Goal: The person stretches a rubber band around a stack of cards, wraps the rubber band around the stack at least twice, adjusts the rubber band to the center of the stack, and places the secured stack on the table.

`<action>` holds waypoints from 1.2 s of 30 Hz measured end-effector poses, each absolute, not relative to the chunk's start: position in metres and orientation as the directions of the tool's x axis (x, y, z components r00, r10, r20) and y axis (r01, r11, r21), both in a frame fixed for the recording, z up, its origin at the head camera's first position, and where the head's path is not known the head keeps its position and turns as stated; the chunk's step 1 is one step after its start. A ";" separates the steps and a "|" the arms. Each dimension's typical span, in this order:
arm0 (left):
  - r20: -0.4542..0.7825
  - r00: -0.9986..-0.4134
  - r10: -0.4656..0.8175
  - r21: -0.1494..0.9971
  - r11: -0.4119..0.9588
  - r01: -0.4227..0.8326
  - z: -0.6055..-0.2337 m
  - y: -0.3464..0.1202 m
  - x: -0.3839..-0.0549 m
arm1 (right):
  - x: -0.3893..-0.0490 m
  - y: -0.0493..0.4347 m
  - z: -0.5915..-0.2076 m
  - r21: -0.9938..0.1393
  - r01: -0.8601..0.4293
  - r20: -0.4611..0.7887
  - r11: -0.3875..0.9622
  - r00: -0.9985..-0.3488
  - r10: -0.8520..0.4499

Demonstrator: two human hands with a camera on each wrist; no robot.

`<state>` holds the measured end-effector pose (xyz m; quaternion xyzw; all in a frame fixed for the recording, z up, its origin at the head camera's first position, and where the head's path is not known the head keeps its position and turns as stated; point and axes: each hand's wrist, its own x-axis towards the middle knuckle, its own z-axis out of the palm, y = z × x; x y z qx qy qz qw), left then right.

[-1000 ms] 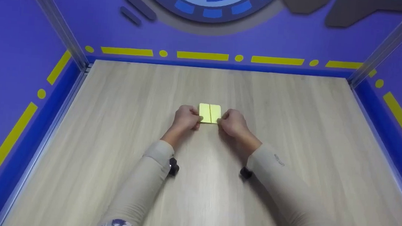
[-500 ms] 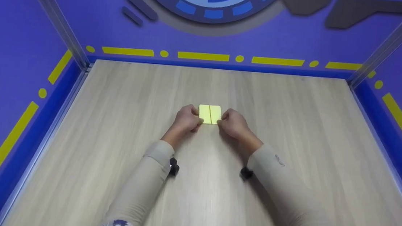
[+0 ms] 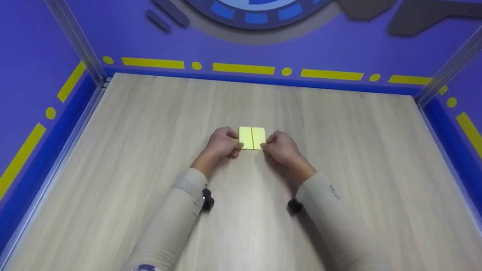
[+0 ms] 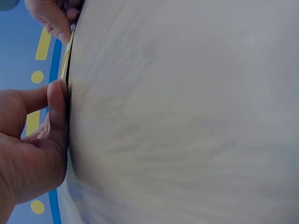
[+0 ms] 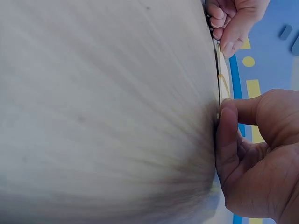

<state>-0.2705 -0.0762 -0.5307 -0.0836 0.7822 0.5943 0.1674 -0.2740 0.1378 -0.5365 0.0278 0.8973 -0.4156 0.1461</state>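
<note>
A small square of pale yellow paper (image 3: 245,136) lies near the middle of the table in the head view. One dark line runs down its centre from the far edge to the near edge, like a seam between two folded flaps. My left hand (image 3: 223,142) pinches the near left corner between thumb and fingers. At the near right corner, my right hand (image 3: 282,148) does the same. Both wrist views catch the paper almost edge-on, thin and low along the tabletop. Fingertips under the paper are hidden.
The pale wood table (image 3: 160,115) is bounded by blue walls (image 3: 253,49) with yellow stripes at the back and both sides. Metal posts (image 3: 65,19) stand in the back corners. A small black device (image 3: 208,200) sits at each wrist.
</note>
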 end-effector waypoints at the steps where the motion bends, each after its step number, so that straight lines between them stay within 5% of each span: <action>1: -0.364 -0.928 0.082 0.906 0.265 -0.331 -0.531 -0.077 -0.271 | -0.274 0.139 -0.537 -0.747 0.179 -0.290 0.641 -0.954 -0.071; 10: -0.361 -0.926 0.109 0.914 0.240 -0.328 -0.534 -0.080 -0.272 | -0.271 0.144 -0.541 -0.826 0.191 -0.306 0.530 -0.942 -0.137; 27: -0.408 -0.911 0.059 0.898 0.206 -0.389 -0.533 -0.103 -0.263 | -0.258 0.144 -0.528 -0.812 0.202 -0.347 0.548 -0.922 -0.174; 36: -0.309 -0.950 0.047 0.898 0.343 -0.275 -0.514 -0.140 -0.223 | -0.219 0.192 -0.504 -0.766 -0.001 -0.192 0.643 -0.954 -0.230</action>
